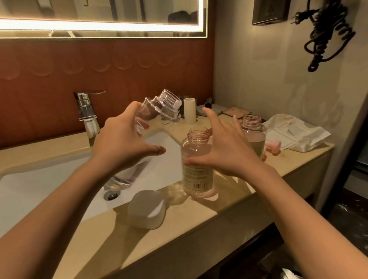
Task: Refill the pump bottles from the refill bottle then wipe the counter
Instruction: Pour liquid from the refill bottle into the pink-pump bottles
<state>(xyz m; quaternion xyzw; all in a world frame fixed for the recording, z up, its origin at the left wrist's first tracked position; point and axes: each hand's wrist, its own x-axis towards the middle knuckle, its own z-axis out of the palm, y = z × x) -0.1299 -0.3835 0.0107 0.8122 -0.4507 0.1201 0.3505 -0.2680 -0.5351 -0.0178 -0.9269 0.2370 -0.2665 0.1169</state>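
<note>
Currently I see the left hand (122,141) curled around the middle of the clear refill bottle (154,108), gripping it in the air over the sink (40,184). It is tilted, its open threaded neck aimed toward 1 o'clock and its base low toward 7 o'clock.

The right hand (225,145) is open, fingers spread wide, hovering at the near pump bottle (197,175). The thumb lies across the front of its shoulder; I cannot tell whether it actually touches.

That bottle stands upright and uncapped on the surface (206,220), just beside the sink's right edge, with pinkish liquid inside. A second pump bottle (253,130), also uncapped, stands at 2 o'clock from it, partly behind my right hand.

At 3 o'clock of the second bottle a pink pump head (271,147) lies beside a white wipes packet (295,131). A square white cap (146,209) sits at 7 o'clock of the near bottle, and the tap (87,109) stands at 11 o'clock.
</note>
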